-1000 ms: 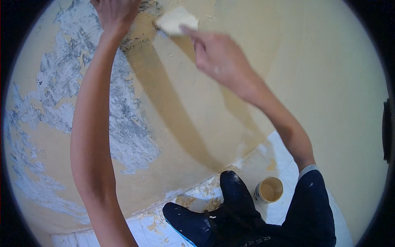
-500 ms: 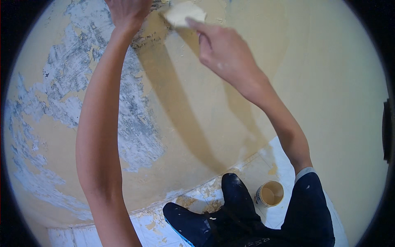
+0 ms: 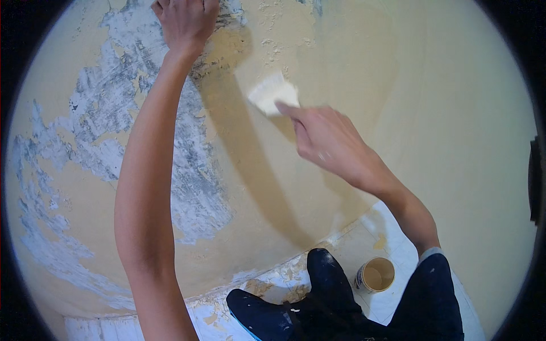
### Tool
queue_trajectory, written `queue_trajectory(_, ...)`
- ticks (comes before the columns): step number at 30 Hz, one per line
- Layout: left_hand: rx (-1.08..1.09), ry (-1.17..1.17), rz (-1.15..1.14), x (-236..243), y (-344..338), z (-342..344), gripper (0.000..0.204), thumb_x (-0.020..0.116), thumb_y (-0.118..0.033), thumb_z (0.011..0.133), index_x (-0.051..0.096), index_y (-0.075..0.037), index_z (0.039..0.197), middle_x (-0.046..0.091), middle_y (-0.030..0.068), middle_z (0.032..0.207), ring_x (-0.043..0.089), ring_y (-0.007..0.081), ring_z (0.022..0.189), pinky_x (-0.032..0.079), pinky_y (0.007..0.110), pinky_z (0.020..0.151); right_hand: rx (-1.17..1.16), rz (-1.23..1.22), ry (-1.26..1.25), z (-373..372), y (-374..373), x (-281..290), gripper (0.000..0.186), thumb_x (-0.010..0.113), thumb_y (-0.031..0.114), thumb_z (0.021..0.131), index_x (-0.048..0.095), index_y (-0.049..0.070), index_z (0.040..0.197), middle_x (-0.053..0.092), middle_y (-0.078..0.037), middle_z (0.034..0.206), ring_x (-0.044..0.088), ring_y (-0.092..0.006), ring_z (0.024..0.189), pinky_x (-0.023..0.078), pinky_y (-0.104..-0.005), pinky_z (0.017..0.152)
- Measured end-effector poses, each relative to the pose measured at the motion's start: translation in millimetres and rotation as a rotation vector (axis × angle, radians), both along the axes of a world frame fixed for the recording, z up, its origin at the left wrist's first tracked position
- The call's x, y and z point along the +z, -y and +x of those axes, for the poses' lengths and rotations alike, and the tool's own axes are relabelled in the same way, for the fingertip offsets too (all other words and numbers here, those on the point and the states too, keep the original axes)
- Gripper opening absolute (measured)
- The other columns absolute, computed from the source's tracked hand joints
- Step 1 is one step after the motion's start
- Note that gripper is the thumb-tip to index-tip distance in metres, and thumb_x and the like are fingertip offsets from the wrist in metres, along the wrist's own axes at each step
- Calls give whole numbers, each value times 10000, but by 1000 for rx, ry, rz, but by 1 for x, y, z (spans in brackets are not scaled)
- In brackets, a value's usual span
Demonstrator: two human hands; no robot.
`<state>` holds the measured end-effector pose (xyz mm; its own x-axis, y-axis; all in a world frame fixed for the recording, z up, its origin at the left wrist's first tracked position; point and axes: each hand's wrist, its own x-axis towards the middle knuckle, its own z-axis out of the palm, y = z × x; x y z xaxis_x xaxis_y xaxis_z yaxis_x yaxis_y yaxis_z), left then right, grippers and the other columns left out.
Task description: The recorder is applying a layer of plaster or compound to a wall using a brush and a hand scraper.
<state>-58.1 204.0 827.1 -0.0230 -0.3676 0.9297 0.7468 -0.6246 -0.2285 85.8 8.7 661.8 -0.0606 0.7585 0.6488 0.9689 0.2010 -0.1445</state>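
My right hand grips a wide, flat white brush, index finger stretched along it. The brush looks blurred and its handle is hidden in my palm; its broad edge is at the beige wall, right of the patchy peeled area. At the top edge of the view, my left hand is up by the grey and white peeled patch with its back toward me. Its fingers are curled and partly cut off by the frame, so anything inside them is hidden.
A small round tub with beige insides stands on the white tiled floor near my right leg. Loose paint flakes lie along the wall's foot, by my dark-trousered knees. A dark object shows at the right rim.
My right hand and the brush have moved down the wall and slightly right. The left hand appears a little lower and further right in view, as the whole scene has shifted slightly.
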Motion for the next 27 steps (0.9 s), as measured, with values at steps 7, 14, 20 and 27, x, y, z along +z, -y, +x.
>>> queue_trajectory(7, -17, 3, 27, 1, -1, 2, 332, 507, -208, 906, 539, -64, 1203, 510, 162, 1257, 468, 363, 1171, 350, 487, 1002, 76, 471, -40, 12, -42, 40, 478, 484, 44, 874, 612, 76, 1333, 649, -258, 767, 641, -423, 680, 514, -506, 693)
queue_trajectory(14, -32, -32, 31, 4, -5, -3, 314, 508, -185, 897, 559, -50, 1176, 510, 173, 1233, 471, 371, 1154, 353, 494, 1003, -76, 94, -19, -10, -13, -46, 495, 508, 76, 894, 570, 115, 1383, 671, -243, 796, 657, -413, 715, 537, -504, 696)
queue_trajectory(20, -47, -42, 60, 8, -7, -4, 308, 486, -167, 901, 555, -30, 1168, 507, 189, 1200, 470, 392, 1140, 365, 496, 1000, 64, 301, -78, -16, -30, 5, 514, 541, 71, 880, 561, 124, 1391, 667, -220, 790, 659, -399, 723, 535, -495, 693)
queue_trajectory(27, 54, -345, 70, 8, -3, -46, 307, 488, -153, 922, 510, -8, 1191, 501, 208, 1203, 468, 422, 1138, 399, 485, 994, 144, 41, -71, -25, -13, -93, 580, 538, 53, 902, 450, 105, 1473, 647, -192, 825, 670, -370, 778, 527, -448, 660)
